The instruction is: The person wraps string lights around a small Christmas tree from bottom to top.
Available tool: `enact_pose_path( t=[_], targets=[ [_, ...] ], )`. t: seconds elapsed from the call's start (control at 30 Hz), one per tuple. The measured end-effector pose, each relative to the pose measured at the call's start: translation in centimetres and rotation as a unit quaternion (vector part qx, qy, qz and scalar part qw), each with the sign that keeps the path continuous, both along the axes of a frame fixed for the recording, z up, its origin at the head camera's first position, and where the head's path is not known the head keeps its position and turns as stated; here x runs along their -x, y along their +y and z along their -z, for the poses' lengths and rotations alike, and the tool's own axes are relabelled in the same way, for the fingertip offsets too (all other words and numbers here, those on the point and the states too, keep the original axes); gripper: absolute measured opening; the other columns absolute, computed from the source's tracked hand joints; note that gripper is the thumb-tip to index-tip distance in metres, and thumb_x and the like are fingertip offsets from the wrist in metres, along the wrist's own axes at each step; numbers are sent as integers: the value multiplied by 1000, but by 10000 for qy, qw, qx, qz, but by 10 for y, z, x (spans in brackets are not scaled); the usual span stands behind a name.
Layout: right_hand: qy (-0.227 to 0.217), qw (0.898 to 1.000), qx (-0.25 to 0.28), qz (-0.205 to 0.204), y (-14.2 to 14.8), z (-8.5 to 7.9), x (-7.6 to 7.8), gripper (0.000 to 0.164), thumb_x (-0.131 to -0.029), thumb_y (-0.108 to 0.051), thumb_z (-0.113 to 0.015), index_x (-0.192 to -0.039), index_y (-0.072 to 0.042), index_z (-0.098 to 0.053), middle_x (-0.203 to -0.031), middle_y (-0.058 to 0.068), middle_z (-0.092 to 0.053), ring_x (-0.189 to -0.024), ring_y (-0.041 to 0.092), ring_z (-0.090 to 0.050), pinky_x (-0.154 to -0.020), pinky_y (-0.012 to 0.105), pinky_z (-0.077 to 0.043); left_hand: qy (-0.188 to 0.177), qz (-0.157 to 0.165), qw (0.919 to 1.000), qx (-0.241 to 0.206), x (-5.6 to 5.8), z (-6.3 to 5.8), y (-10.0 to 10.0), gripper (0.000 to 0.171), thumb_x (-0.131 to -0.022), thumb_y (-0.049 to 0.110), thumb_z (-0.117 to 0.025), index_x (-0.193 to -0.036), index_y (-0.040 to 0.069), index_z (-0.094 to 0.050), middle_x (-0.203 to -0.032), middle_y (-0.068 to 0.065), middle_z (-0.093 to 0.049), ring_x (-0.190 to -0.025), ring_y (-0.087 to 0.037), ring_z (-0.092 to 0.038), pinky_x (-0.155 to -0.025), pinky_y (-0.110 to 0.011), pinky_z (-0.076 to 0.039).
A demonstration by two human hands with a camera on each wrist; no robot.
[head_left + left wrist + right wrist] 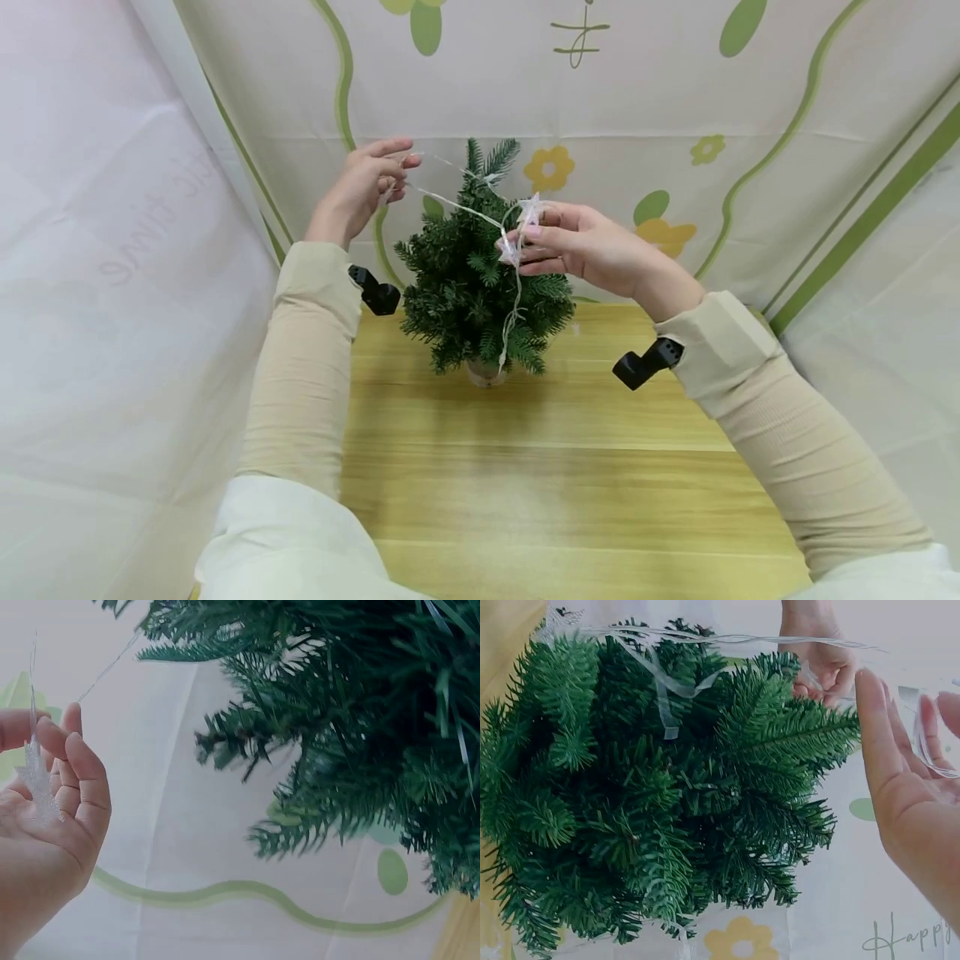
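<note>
A small artificial Christmas tree (450, 292) stands on the wooden table, its pot (486, 375) partly hidden by branches. To the upper left of the tree, my left hand (363, 187) holds a string of star lights by its thin clear wire. One clear star (39, 784) hangs against that palm in the left wrist view. My right hand (600, 250) holds more of the string lights (530, 208) in front of the tree's right side, stars at its fingertips. Between both hands the wire runs across the treetop, and a loose end dangles down the front.
Behind the tree hangs a white backdrop (630, 108) with green wavy lines and flowers. White fabric walls (97, 292) stand on either side. The wooden table (555, 492) extends toward me, and a black wrist camera (648, 364) juts from my right sleeve.
</note>
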State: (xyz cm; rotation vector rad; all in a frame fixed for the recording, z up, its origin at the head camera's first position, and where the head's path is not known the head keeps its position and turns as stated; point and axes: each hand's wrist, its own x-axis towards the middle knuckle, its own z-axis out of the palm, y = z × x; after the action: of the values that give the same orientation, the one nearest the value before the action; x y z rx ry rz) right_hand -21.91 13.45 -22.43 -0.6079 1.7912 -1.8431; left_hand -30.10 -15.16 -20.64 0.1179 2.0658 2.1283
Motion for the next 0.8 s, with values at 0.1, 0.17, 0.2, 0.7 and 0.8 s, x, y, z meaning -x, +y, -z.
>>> enact_pose_path(
  t=[0.1,0.17,0.2,0.7,0.8],
  targets=[
    [-18,9997,187,-169,1,-1,-5,9,-98,-12,-53,-97,-3,-54,-114,2,-65,-99,16,-68,-94,29,-54,-85,0,9998,-183,0,3,-4,56,-91,-8,-42,-144,11,-41,-104,4,-64,-62,-6,-53,-62,-16,-46],
    [-37,9991,271,-331,1,-1,-8,9,-98,-11,-52,-94,-3,-54,-117,1,-64,-102,17,-68,-94,29,-54,-140,5,9992,-363,1,5,-7,56,-92,-9,-43,-144,10,-41,-103,3,-65,-62,-6,-54,-60,-16,-46],
    [-29,9987,295,-408,2,-2,-10,9,-98,-10,-51,-94,-4,-54,-118,1,-64,-102,18,-68,-94,29,-54,-167,13,9989,-440,0,5,-8,56,-92,-9,-42,-144,10,-41,-103,3,-66,-63,-7,-54,-60,-16,-46],
    [276,9855,-1258,-1102,-7,10,-20,10,-97,-15,-53,-90,-9,-58,-69,-2,-59,-57,10,-53,-56,24,-48,-350,-58,9987,-354,-3,19,-30,49,-95,-3,-50,-142,7,-42,-96,4,-68,-69,-5,-56,-61,-15,-45],
    [459,9763,-1577,-1412,-4,15,-19,11,-95,-15,-56,-89,-12,-65,-63,-5,-54,-51,8,-45,-51,22,-41,-266,-9,9996,-133,-4,24,-33,49,-95,-3,-49,-142,7,-42,-104,3,-66,-72,-5,-57,-64,-15,-45]
  ],
)
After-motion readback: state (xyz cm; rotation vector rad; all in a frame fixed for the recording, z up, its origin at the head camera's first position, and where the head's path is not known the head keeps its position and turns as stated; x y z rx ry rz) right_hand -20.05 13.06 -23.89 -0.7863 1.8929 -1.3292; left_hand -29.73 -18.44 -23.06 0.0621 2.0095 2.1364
